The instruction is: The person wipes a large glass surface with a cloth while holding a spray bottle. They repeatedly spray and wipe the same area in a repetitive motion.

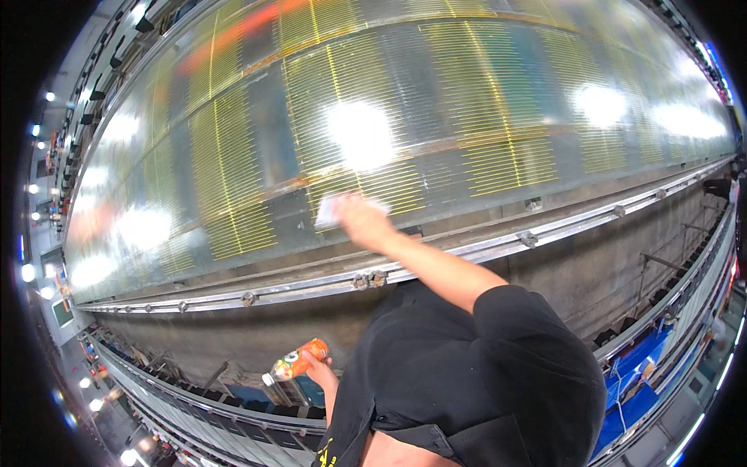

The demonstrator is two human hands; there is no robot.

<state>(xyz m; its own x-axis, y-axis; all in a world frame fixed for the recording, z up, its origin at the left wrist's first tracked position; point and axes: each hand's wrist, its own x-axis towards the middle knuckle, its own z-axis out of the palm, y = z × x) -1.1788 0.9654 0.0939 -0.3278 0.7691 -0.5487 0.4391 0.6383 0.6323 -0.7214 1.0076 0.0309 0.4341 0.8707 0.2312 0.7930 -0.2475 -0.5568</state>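
My right hand (364, 220) is stretched out over the near part of a long glossy table (272, 148). Its fingers press a white cloth or wad of paper (329, 212) onto the surface, which carries stripes of yellow lines. The hand hides part of the white piece. Low on my left side, below the table edge, my left hand (320, 370) is wrapped round a plastic bottle (296, 360). An orange patterned label covers it, and its white cap points down and to the left.
A metal rail (436, 268) with small clamps runs along the table's near edge. Behind me, across a concrete aisle (233, 335), stands another long table (148, 381). Blue sheeting (630, 405) hangs at the lower right. Bright lamp reflections cover parts of the glossy surface.
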